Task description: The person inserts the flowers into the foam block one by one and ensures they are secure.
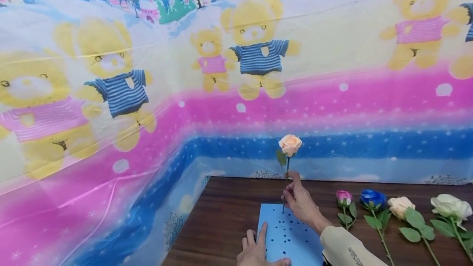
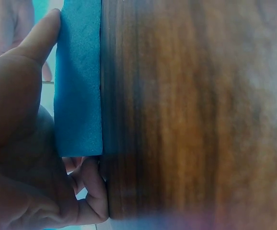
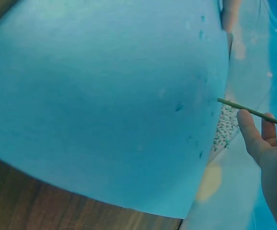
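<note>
Right grip (image 1: 301, 203) pinched the peach rose (image 1: 290, 145) nearly upright at the blue board's (image 1: 294, 246) far end

A printed cloth (image 1: 332, 106) of bears and snow filled the background. Before it stood the dark wooden desk (image 1: 218, 216), on which the board lay flat. Only the left wrist view showed the board's thick side face, down to where it met the wood.

The right arm, in a pale sleeve (image 1: 347, 245), reached from the lower right across the board. Its grip was clamped on the rose's stem between thumb and fingers, one finger raised beside it. The left grip (image 1: 254, 253) lay at the board's near left corner, thumb and index finger spread apart and pressing on it; the left wrist view revealed other fingers bent against the desk, mostly hidden from the head view.

Off to the right, seen only from the head, lay a white rose (image 1: 451, 208), a blue rose (image 1: 372, 198), a cream rose (image 1: 401, 207) and a pink rose (image 1: 343, 197).

Small dark holes (image 1: 284, 240) dotted the board. The right wrist view showed the stem's tip (image 3: 219, 100) bare, outside any hole; whether it touched the surface could not be told.
</note>
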`<state>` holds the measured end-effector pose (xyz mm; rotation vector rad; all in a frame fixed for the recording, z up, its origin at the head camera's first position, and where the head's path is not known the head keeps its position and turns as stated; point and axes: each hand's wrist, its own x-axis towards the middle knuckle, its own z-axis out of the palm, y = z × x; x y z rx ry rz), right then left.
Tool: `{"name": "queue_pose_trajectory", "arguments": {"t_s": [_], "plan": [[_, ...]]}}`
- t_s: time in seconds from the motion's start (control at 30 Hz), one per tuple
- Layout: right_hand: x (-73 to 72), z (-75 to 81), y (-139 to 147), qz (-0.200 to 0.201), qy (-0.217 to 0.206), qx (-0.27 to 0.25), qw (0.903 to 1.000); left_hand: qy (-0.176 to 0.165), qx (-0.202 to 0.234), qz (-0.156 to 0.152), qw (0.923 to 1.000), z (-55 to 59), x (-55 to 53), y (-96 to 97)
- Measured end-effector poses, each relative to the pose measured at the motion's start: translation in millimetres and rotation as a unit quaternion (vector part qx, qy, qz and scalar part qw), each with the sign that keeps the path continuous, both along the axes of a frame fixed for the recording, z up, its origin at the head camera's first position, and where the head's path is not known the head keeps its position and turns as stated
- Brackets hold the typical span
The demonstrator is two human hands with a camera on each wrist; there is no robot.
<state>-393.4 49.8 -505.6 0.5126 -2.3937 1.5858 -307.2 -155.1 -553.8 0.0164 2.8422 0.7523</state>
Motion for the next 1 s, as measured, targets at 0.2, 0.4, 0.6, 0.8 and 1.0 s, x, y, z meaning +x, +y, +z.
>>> {"name": "queue_pose_trajectory", "arguments": {"t_s": [0.2,0.4,0.6,0.8,1.0], "plan": [[-0.9,-5.3,0.1,-0.001,-0.017,-0.016,0.9997,-0.003,-0.003,0.000,1.0000,1.1,-0.7,0.6],[-2.6,-1.9,-0.7,0.012,-0.023,-0.006,0.9996,0.001,-0.006,0.003,1.0000,0.2,-1.0,0.1],[-3.7,1.6,2.3,0.003,-0.038,0.013,0.9992,0.003,-0.009,0.003,0.9999,-1.2,-0.2,0.0],[-3.7,1.1,5.0,-0.005,-0.053,0.022,0.9983,0.003,-0.011,0.004,0.9999,-1.5,0.9,0.0],[-3.1,-0.8,8.9,-0.034,-0.036,0.056,0.9972,-0.002,0.002,0.002,1.0000,1.8,1.6,-1.5]]}}
